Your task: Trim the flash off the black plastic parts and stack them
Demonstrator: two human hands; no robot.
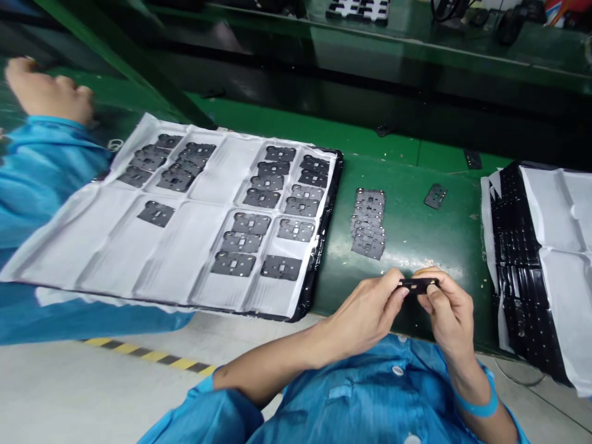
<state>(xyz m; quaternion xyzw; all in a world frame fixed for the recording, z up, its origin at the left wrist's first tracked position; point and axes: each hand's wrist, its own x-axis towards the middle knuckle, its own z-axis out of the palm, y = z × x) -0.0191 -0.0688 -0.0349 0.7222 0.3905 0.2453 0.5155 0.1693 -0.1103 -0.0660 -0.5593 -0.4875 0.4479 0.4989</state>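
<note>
My left hand (365, 311) and my right hand (446, 305) meet near the front edge of the green bench, both pinching one small flat black plate (417, 284) seen edge-on between the fingertips. Just beyond my hands lies a fanned stack of the same black plates (369, 223). One loose plate (435, 196) lies apart, farther right. To the left a tray covered with white paper (194, 246) carries several rows of these plates (272, 185).
At the right edge stands a pile of black trays (520, 259) under white sheets (564, 246). A co-worker in a blue sleeve (41, 166) reaches across at the far left, hand (44, 92) on the bench. Another tray (358, 9) sits on the far bench.
</note>
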